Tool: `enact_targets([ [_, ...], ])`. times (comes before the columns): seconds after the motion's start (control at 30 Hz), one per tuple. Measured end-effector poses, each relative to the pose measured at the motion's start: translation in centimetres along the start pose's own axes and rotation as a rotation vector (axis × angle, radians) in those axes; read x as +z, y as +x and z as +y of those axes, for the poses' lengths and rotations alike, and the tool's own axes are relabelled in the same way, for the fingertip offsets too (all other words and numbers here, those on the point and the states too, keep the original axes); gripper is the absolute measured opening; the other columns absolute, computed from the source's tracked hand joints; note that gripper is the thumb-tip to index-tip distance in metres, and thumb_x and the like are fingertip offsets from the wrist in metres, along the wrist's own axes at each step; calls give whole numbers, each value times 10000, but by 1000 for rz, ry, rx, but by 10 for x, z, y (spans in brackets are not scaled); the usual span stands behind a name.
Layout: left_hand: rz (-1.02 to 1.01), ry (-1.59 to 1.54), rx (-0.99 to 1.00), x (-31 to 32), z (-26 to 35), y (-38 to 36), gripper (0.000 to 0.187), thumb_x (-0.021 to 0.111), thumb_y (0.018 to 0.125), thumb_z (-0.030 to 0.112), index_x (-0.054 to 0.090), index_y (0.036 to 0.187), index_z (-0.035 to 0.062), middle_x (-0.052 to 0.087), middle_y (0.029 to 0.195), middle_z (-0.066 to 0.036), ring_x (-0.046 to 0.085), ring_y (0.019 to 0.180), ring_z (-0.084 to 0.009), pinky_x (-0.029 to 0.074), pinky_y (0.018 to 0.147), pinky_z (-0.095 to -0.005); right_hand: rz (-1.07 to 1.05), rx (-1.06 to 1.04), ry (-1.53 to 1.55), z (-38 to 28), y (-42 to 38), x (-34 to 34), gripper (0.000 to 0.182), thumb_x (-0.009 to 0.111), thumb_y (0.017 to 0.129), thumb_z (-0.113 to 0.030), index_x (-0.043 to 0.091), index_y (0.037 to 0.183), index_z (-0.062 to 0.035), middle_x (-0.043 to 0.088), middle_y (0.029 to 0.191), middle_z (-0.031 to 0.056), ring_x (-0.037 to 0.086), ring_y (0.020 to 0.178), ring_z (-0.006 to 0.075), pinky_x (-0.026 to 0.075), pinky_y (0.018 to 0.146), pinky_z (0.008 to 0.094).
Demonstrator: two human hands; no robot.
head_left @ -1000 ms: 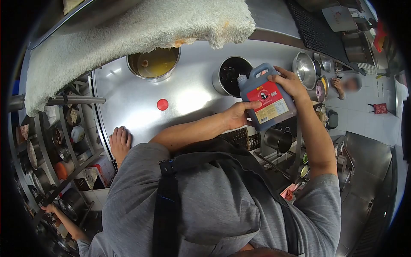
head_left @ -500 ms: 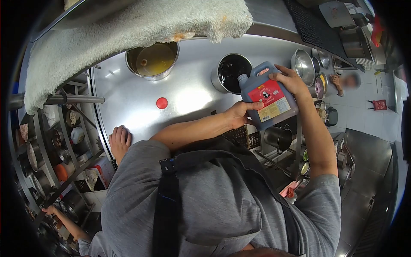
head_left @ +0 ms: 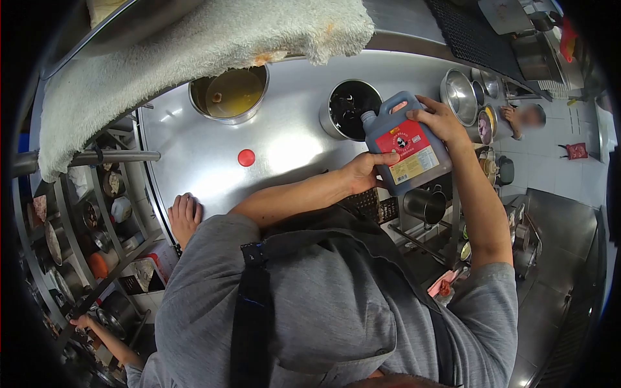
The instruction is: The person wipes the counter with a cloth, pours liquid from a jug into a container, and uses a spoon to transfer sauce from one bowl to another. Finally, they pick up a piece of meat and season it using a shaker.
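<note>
A large plastic jug [head_left: 414, 152] with a red and cream label is tilted, its uncapped mouth at the rim of a metal pot [head_left: 324, 115] containing dark liquid [head_left: 352, 103]. My left hand [head_left: 367, 171] is closed on the jug's lower side, thumb across the label. Gripping the jug near its handle, my right hand [head_left: 441, 121] holds it from the far side. Whether liquid is flowing from the mouth is hard to make out. A round red cap [head_left: 246, 158] lies on the steel table [head_left: 194, 161], left of the pot.
Another metal pot [head_left: 239, 119] with yellowish liquid stands at the back left. A white towel [head_left: 213, 39] hangs over a rail above the table. Another person's hand [head_left: 185, 213] rests on the left edge. Metal bowls [head_left: 459, 97] stand at the right, near another person's hand [head_left: 511, 119].
The view has shifted very slightly. Both hands keep the jug tilted at the pot, almost unmoved.
</note>
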State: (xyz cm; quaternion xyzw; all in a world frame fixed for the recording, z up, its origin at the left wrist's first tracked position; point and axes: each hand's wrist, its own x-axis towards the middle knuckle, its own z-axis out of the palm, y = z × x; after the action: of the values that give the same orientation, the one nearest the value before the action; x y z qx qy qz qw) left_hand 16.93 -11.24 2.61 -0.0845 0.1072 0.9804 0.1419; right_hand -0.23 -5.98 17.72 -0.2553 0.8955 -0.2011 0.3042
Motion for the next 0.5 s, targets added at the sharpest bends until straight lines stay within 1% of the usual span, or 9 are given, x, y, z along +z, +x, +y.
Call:
enact_targets([
  [0.07, 12, -2, 13, 1, -1, -1, 613, 771, 769, 316, 497, 1271, 95, 567, 1188, -89, 518, 1156, -265, 427, 923, -576, -7, -2, 13, -5, -3, -1, 850, 714, 644, -436, 502, 1329, 21, 618, 1091, 279, 657, 913, 307, 513, 821, 338],
  [0.13, 27, 17, 27, 2, -3, -2, 583, 706, 822, 297, 471, 1317, 98, 541, 1266, -103, 486, 1215, -285, 364, 1007, -548, 11, 10, 48, -10, -7, -1, 860, 721, 615, -431, 520, 1300, 49, 649, 1061, 269, 670, 904, 290, 512, 823, 333],
  [0.27, 1, -48, -24, 3, -1, -1, 590, 707, 819, 300, 469, 1319, 97, 542, 1264, -107, 486, 1215, -287, 370, 1006, -546, -1, 7, 27, -5, -1, 0, 862, 722, 614, -434, 519, 1302, 45, 649, 1054, 267, 669, 898, 292, 514, 821, 336],
  [0.33, -65, -124, -51, -1, 0, 3, 596, 709, 816, 302, 467, 1320, 96, 529, 1276, -107, 478, 1219, -286, 374, 1004, -550, 23, -11, -32, -6, -1, 0, 864, 722, 612, -437, 520, 1304, 39, 653, 1040, 262, 669, 895, 297, 512, 826, 339],
  [0.47, -74, -32, -28, -3, 1, 3, 602, 710, 814, 306, 465, 1322, 97, 510, 1293, -109, 464, 1227, -286, 363, 1011, -562, 32, -21, -78, -6, 1, -1, 866, 722, 608, -441, 523, 1304, 35, 655, 1031, 258, 667, 899, 300, 509, 832, 339],
  [0.5, -34, -6, -22, -1, 0, 1, 604, 708, 815, 313, 464, 1324, 97, 504, 1297, -110, 457, 1232, -288, 364, 1003, -568, 28, -12, -62, -6, 0, 0, 867, 722, 607, -443, 524, 1302, 36, 654, 1032, 258, 666, 902, 302, 508, 835, 340],
])
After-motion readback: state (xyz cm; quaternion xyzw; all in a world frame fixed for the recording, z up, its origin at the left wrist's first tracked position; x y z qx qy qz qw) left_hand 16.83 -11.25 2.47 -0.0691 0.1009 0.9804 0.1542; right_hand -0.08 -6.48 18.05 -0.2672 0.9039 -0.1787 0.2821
